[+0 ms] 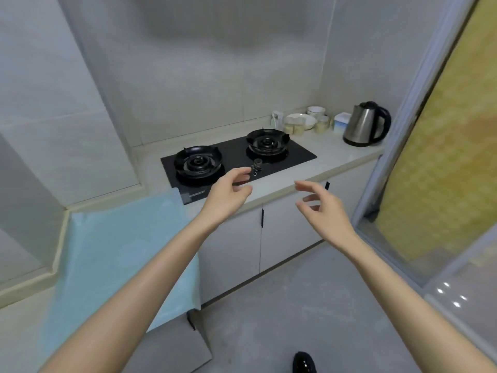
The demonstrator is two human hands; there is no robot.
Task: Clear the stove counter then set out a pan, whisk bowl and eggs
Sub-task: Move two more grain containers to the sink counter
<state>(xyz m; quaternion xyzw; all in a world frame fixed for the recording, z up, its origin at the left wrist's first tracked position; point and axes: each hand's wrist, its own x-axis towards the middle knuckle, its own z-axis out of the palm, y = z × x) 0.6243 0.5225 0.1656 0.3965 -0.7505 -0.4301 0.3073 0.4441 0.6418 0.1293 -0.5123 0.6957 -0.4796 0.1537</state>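
Note:
A black two-burner gas stove [295, 154] is set into the pale counter [330, 157]. My left hand [228, 195] hovers over the stove's front edge, fingers relaxed and holding nothing, just left of the metal knob [258, 164]. My right hand [322, 205] floats in front of the counter edge, fingers spread loosely, empty. At the back right corner of the counter stand a white bowl [300, 120], a second bowl [316, 111] behind it and several small jars [322, 124]. No pan or eggs are in view.
A steel electric kettle [365, 125] stands at the counter's right end beside a small white and blue box [341, 121]. A light blue sheet [115, 251] covers the counter at the left. White cabinet doors [285, 238] lie below. A sliding glass door frame [398, 146] is at right.

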